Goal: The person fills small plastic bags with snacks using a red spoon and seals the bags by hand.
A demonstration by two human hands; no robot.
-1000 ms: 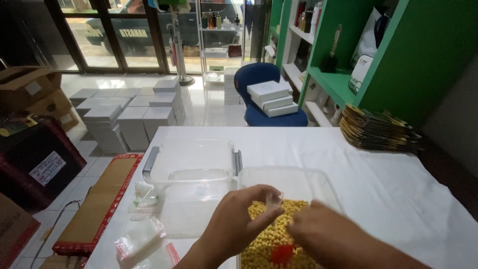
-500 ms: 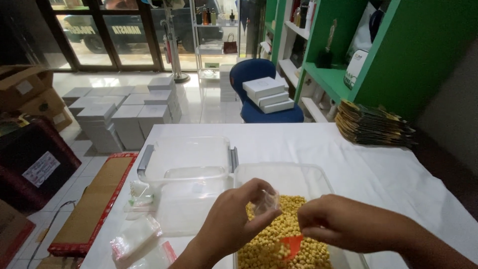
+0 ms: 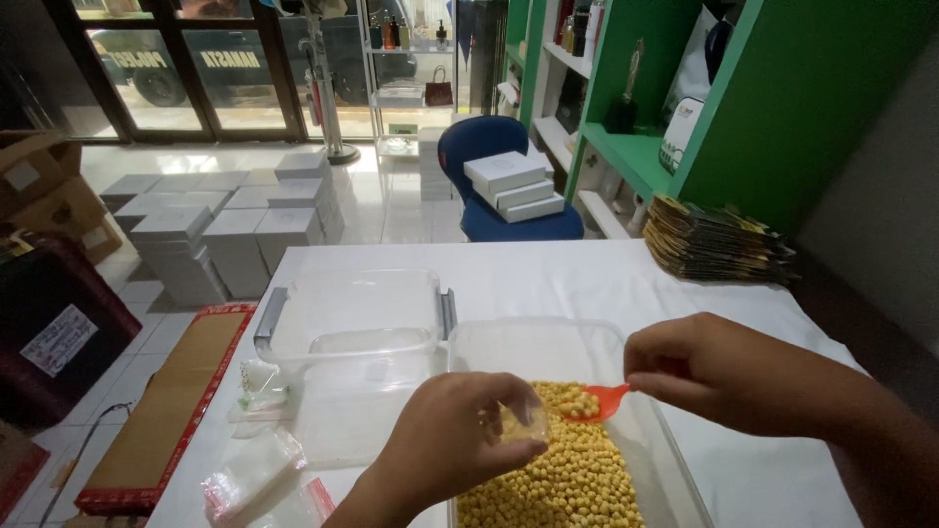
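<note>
My left hand (image 3: pixel 455 440) holds a small clear plastic bag (image 3: pixel 523 422) open above a clear plastic tub (image 3: pixel 533 342) that is partly filled with small yellow round pellets (image 3: pixel 567 479). My right hand (image 3: pixel 729 372) grips an orange plastic spoon (image 3: pixel 599 399) that carries a heap of the yellow pellets. The spoon's tip is right beside the mouth of the bag, just to its right. Both hands hover over the tub.
An empty clear tub with grey handles (image 3: pixel 352 313) stands left of the pellet tub on the white table (image 3: pixel 587 279). Small clear bags (image 3: pixel 256 479) lie at the table's left front. A stack of dark packets (image 3: pixel 714 240) lies at the right. Beyond are a blue chair with white boxes (image 3: pixel 514 186) and grey boxes (image 3: pixel 225 230).
My right hand has lifted the orange spoon, loaded with pellets, out of the tub and up to the bag. My left hand has stayed over the tub holding the bag.
</note>
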